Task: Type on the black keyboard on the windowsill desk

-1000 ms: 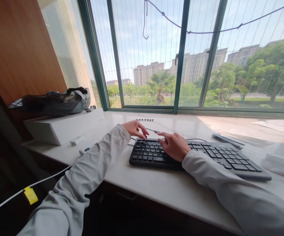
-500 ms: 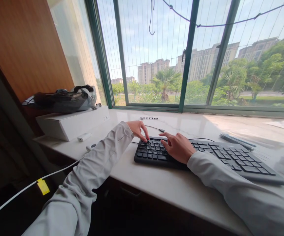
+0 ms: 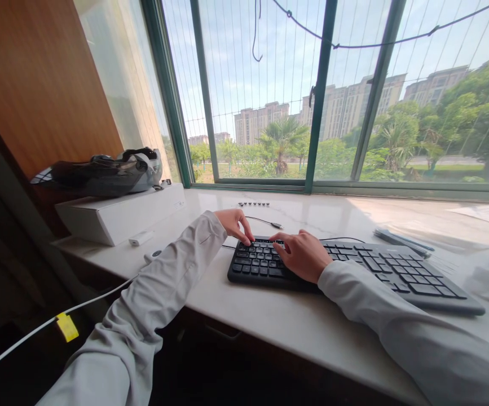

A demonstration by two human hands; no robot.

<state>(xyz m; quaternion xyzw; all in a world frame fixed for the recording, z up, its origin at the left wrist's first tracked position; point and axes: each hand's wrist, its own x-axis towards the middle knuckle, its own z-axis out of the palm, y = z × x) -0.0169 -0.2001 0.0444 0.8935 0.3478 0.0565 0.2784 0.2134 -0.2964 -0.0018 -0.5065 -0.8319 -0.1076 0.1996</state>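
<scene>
A black keyboard [image 3: 284, 272] lies on the pale stone counter, its left end in front of me. Over its upper left corner, my left hand [image 3: 234, 222] has thumb and forefinger brought together at the top-row keys; whatever is between the tips is too small to make out. My right hand [image 3: 305, 254] rests across the keys right of it, thumb and forefinger bent but apart, the forefinger tip at the top row and nothing visible held. Behind the keyboard, several small black pieces [image 3: 254, 204] resembling keycaps stand in a row. A black cable with a plug [image 3: 276, 225] lies between.
On the left, a white box [image 3: 100, 217] carries a dark plastic-wrapped bundle [image 3: 104, 173]. A small white block [image 3: 141, 238] sits before it. A white cable with a yellow tag [image 3: 67, 327] hangs past the counter edge. Thin grey strips [image 3: 402, 242] lie behind the keyboard's right part.
My right forefinger, raised and stretched out before, has come down to the keyboard's top row. My left hand keeps its pinch at the same corner. The whole view has shifted slightly.
</scene>
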